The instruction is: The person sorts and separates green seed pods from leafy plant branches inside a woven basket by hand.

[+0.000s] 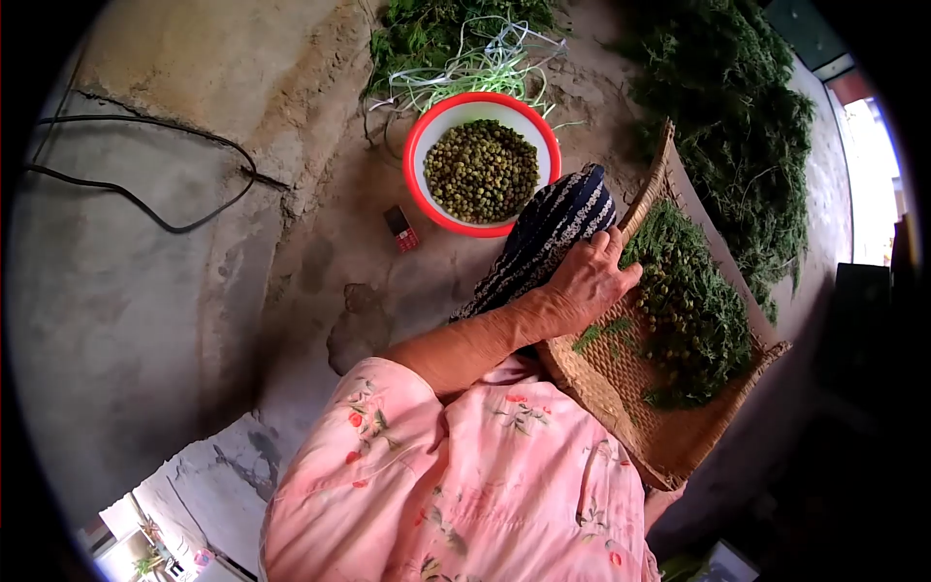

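My left hand point(593, 276) reaches across from the left and lies over the near edge of a woven basket point(606, 383), beside my knee in dark patterned cloth point(553, 233). Its fingers are curled together at the rim, and what they hold is hidden. Green feathery sprigs with small round pods point(693, 310) lie in the basket, which rests tilted on the right of my lap. My right hand is not visible; only a bit of that arm point(664, 504) shows below the basket. A red-rimmed white bowl point(422, 179) holds many small green-brown pods point(480, 173).
A large heap of green plants point(737, 126) lies beyond the basket. Pale strips point(485, 73) and more greenery point(412, 34) are behind the bowl. A small red and black phone point(401, 229) lies on the floor point(320, 281). A black cable point(126, 186) curves at the left.
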Demonstrator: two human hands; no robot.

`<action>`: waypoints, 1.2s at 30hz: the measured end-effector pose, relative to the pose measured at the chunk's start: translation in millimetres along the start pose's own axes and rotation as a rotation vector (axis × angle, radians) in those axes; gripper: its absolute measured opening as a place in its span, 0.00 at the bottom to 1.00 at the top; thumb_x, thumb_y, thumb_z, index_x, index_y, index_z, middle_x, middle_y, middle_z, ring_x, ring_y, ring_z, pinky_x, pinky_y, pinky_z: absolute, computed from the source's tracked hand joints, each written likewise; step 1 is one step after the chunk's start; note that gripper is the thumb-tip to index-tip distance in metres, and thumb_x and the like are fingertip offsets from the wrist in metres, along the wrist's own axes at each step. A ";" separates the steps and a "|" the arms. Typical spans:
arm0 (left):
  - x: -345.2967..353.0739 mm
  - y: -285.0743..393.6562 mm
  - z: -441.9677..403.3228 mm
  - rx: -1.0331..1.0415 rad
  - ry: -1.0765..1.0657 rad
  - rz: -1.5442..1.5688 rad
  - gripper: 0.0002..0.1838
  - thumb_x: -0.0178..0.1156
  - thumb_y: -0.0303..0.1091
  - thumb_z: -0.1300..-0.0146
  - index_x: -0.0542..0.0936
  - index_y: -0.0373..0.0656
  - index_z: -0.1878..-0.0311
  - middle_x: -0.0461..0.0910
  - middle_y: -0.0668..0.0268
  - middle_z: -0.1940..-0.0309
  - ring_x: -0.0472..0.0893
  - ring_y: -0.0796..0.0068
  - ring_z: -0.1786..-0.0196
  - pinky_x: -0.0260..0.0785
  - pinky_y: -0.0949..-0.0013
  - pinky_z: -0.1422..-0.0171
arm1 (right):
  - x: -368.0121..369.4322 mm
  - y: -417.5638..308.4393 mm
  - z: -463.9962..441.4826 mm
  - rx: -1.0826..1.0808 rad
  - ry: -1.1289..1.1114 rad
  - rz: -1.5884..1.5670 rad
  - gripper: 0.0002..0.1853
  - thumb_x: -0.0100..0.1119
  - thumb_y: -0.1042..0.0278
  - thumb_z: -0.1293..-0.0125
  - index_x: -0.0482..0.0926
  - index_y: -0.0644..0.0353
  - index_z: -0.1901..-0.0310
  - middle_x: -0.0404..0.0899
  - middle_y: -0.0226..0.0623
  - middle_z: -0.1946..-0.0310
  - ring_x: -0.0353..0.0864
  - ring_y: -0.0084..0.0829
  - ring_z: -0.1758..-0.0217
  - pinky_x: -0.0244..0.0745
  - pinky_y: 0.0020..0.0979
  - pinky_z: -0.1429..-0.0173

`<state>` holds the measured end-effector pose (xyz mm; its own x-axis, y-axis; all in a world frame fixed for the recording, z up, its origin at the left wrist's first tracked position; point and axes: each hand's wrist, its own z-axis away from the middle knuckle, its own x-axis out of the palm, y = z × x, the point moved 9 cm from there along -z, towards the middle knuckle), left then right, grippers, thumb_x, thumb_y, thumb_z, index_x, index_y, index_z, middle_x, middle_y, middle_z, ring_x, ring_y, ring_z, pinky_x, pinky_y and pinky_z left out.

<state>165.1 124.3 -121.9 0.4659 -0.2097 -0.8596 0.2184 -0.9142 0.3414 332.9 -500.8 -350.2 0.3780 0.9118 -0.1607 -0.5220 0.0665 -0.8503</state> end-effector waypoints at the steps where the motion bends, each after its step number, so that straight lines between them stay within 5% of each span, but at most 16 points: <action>1: -1.6 0.8 0.4 0.006 0.029 0.011 0.11 0.55 0.22 0.49 0.76 0.38 0.61 0.71 0.36 0.54 0.76 0.57 0.60 0.74 0.65 0.60 | -7.0 3.9 1.0 0.004 0.018 0.012 0.14 0.58 0.63 0.40 0.74 0.63 0.56 0.78 0.40 0.64 0.75 0.34 0.71 0.72 0.27 0.66; 11: -4.4 7.4 2.6 0.012 -0.011 0.065 0.10 0.54 0.24 0.53 0.76 0.38 0.64 0.70 0.33 0.52 0.74 0.46 0.59 0.71 0.54 0.55 | -103.8 45.9 -19.1 -0.107 0.216 0.071 0.18 0.53 0.58 0.39 0.72 0.64 0.54 0.76 0.39 0.67 0.72 0.36 0.73 0.70 0.29 0.68; 13: 1.3 6.7 3.5 -0.016 -0.079 0.044 0.13 0.54 0.24 0.52 0.77 0.39 0.61 0.68 0.32 0.48 0.74 0.40 0.53 0.70 0.52 0.50 | -107.4 80.3 -47.6 0.403 0.068 -0.621 0.22 0.44 0.48 0.36 0.74 0.62 0.61 0.71 0.34 0.76 0.67 0.32 0.78 0.62 0.29 0.76; 14: 3.3 5.5 4.6 -0.036 -0.086 0.049 0.14 0.55 0.24 0.52 0.78 0.41 0.60 0.67 0.33 0.46 0.72 0.38 0.49 0.69 0.52 0.46 | -119.5 84.8 -58.5 0.412 0.072 -0.632 0.22 0.44 0.48 0.36 0.74 0.62 0.61 0.71 0.34 0.76 0.67 0.32 0.78 0.62 0.29 0.76; 16: 6.4 5.0 4.0 -0.042 -0.132 0.013 0.15 0.56 0.23 0.53 0.78 0.43 0.59 0.67 0.34 0.45 0.72 0.38 0.48 0.69 0.53 0.44 | -148.0 95.3 -70.2 0.385 0.106 -0.736 0.08 0.51 0.67 0.39 0.73 0.59 0.60 0.72 0.33 0.71 0.68 0.25 0.74 0.58 0.26 0.76; 17: 6.3 4.2 5.8 -0.039 -0.109 0.007 0.15 0.57 0.23 0.54 0.79 0.43 0.59 0.67 0.36 0.44 0.73 0.39 0.49 0.69 0.54 0.44 | -143.0 67.4 -32.8 0.132 0.287 -0.364 0.09 0.46 0.64 0.35 0.74 0.58 0.61 0.71 0.30 0.74 0.67 0.25 0.75 0.56 0.24 0.77; 20: 9.8 2.3 4.1 -0.061 -0.153 0.013 0.17 0.56 0.22 0.54 0.79 0.45 0.58 0.66 0.36 0.43 0.72 0.39 0.48 0.69 0.56 0.43 | -171.1 81.6 -53.0 0.154 0.174 -0.318 0.17 0.45 0.54 0.35 0.77 0.60 0.61 0.73 0.28 0.76 0.71 0.25 0.75 0.61 0.25 0.78; 22: 8.6 2.5 5.9 -0.052 -0.144 0.007 0.17 0.57 0.22 0.54 0.79 0.45 0.57 0.64 0.36 0.41 0.71 0.39 0.45 0.68 0.56 0.41 | -177.8 101.0 -50.4 0.330 0.232 -0.533 0.15 0.44 0.60 0.34 0.77 0.59 0.59 0.74 0.27 0.73 0.71 0.24 0.74 0.61 0.22 0.77; 24: 0.3 8.0 5.3 0.039 0.026 0.034 0.05 0.54 0.22 0.54 0.74 0.37 0.71 0.69 0.30 0.50 0.74 0.42 0.58 0.73 0.54 0.58 | -171.5 72.0 -47.9 -0.071 0.148 -0.092 0.13 0.41 0.74 0.35 0.74 0.56 0.53 0.70 0.26 0.75 0.67 0.21 0.75 0.55 0.20 0.77; 25: 1.2 8.3 6.3 0.079 0.071 0.010 0.05 0.54 0.22 0.55 0.73 0.37 0.72 0.69 0.31 0.50 0.74 0.43 0.60 0.73 0.53 0.60 | -154.2 63.1 -26.4 0.062 0.151 -0.232 0.12 0.41 0.74 0.35 0.75 0.56 0.55 0.70 0.25 0.76 0.67 0.21 0.76 0.56 0.20 0.77; 26: 10.5 1.4 4.2 -0.078 -0.194 0.027 0.18 0.57 0.21 0.55 0.79 0.44 0.57 0.65 0.38 0.42 0.72 0.41 0.47 0.68 0.56 0.42 | -153.1 61.6 -23.5 0.061 0.165 -0.232 0.12 0.41 0.74 0.35 0.75 0.56 0.55 0.70 0.25 0.76 0.67 0.21 0.76 0.56 0.20 0.77; 29: 4.3 7.8 3.2 -0.015 -0.165 -0.057 0.18 0.57 0.22 0.55 0.79 0.47 0.58 0.69 0.41 0.46 0.72 0.46 0.48 0.67 0.55 0.44 | -145.6 43.8 -34.2 -0.064 0.127 -0.023 0.12 0.46 0.79 0.39 0.76 0.58 0.57 0.72 0.27 0.75 0.67 0.21 0.77 0.58 0.20 0.76; 30: -10.2 13.7 9.4 0.105 0.060 -0.017 0.19 0.57 0.23 0.55 0.79 0.49 0.57 0.72 0.45 0.50 0.72 0.48 0.48 0.66 0.57 0.45 | -134.8 32.6 -34.3 -0.157 0.119 0.211 0.13 0.48 0.82 0.44 0.77 0.59 0.58 0.72 0.26 0.75 0.68 0.21 0.76 0.60 0.21 0.74; 31: 10.3 -5.0 9.7 -0.045 -0.124 -0.110 0.18 0.58 0.25 0.54 0.79 0.49 0.57 0.72 0.47 0.50 0.72 0.49 0.51 0.67 0.57 0.47 | -133.7 24.6 -25.7 -0.233 0.136 0.454 0.15 0.51 0.85 0.50 0.77 0.61 0.60 0.72 0.26 0.74 0.68 0.21 0.75 0.62 0.21 0.72; 32: 37.2 -19.0 13.9 -0.164 -0.325 -0.189 0.17 0.58 0.27 0.53 0.80 0.48 0.56 0.72 0.49 0.50 0.72 0.50 0.54 0.67 0.57 0.49 | -121.4 19.1 -18.0 -0.335 0.017 0.378 0.15 0.53 0.85 0.50 0.76 0.52 0.64 0.67 0.19 0.79 0.62 0.16 0.79 0.54 0.19 0.77; 36: 12.5 6.5 1.3 -0.004 -0.155 -0.088 0.15 0.58 0.22 0.52 0.81 0.46 0.59 0.70 0.49 0.45 0.73 0.48 0.53 0.67 0.56 0.46 | -111.6 6.8 13.0 -0.254 0.062 0.198 0.19 0.53 0.86 0.51 0.74 0.61 0.56 0.71 0.25 0.71 0.67 0.19 0.72 0.60 0.18 0.70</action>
<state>171.3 115.3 -131.0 0.3071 -0.1804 -0.9344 0.2562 -0.9300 0.2637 277.2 -596.8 -331.5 0.3384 0.8698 -0.3590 -0.3857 -0.2198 -0.8961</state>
